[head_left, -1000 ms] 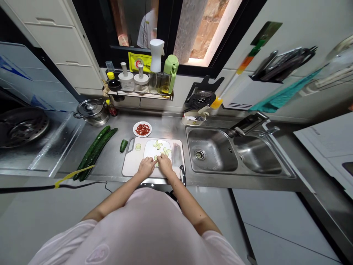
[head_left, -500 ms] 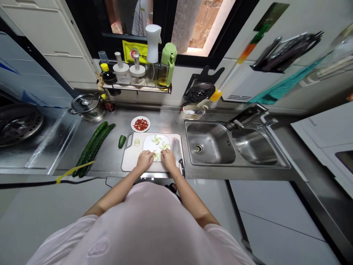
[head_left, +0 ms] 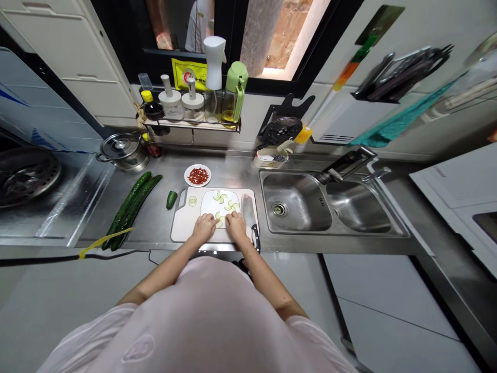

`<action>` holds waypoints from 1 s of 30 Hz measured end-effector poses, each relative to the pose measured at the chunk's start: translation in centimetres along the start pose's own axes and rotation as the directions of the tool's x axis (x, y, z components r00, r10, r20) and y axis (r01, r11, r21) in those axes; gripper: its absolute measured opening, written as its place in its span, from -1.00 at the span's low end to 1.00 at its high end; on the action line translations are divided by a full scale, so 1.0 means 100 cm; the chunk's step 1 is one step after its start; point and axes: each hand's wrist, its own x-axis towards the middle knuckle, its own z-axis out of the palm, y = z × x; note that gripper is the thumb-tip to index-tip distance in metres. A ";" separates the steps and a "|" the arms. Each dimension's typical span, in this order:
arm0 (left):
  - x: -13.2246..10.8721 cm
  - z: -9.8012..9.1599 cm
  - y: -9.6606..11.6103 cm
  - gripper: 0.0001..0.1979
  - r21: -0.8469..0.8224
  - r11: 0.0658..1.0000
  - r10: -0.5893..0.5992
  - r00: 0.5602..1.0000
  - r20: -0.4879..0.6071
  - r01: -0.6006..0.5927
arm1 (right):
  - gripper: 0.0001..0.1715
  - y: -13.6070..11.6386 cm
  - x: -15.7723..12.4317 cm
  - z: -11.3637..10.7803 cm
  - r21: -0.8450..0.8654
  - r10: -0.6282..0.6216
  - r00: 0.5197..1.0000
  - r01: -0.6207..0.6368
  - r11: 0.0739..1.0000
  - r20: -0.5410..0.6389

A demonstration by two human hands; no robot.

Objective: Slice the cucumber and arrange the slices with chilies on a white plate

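Note:
A white plate (head_left: 208, 200) rests on the pale cutting board (head_left: 186, 228), bearing thin cucumber slices (head_left: 220, 197) fanned in small pinwheels. My left hand (head_left: 204, 228) is closed, with its fingertips at the cucumber slices nearest me. Across from it, my right hand (head_left: 235, 226) has its fingers drawn together over the plate's lower right part; what lies under them is hidden. A few more slices (head_left: 192, 200) lie on the board's left side. On the right side of the board is a knife (head_left: 248, 207), its black handle toward me, beside my right wrist.
A cucumber stub (head_left: 171, 199) lies left of the board, and whole cucumbers (head_left: 134, 207) farther left. Behind the board stands a small plate of chopped red pieces (head_left: 198, 176). A double sink (head_left: 297, 202) is at the right; a lidded pot (head_left: 123, 150) is back left.
My left fingertips have shifted slightly right along the nearest slices. My right hand has drawn back a little toward me and left. The plate and board look unmoved.

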 end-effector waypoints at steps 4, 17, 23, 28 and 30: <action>-0.001 0.000 -0.001 -0.69 -0.011 1.000 0.011 1.000 -0.016 -0.011 | -0.65 -0.001 -0.001 -0.001 -0.001 0.003 1.000 -0.003 1.000 0.001; -0.003 0.005 -0.005 -0.63 -0.023 0.997 0.069 0.996 -0.052 -0.070 | -0.68 -0.008 -0.008 0.004 0.083 -0.079 0.995 0.083 0.993 -0.054; -0.002 0.008 -0.006 -0.63 -0.007 0.997 0.073 0.996 -0.041 -0.074 | -0.68 -0.008 -0.007 0.006 0.079 -0.071 0.996 0.075 0.994 -0.048; -0.002 0.006 -0.005 -0.63 -0.016 0.998 0.066 0.997 -0.026 -0.066 | -0.68 -0.008 -0.007 0.006 0.075 -0.073 0.995 0.078 0.994 -0.061; -0.002 0.005 -0.004 -0.63 -0.012 0.998 0.068 0.997 -0.026 -0.068 | -0.68 -0.008 -0.007 0.007 0.071 -0.069 0.996 0.073 0.995 -0.056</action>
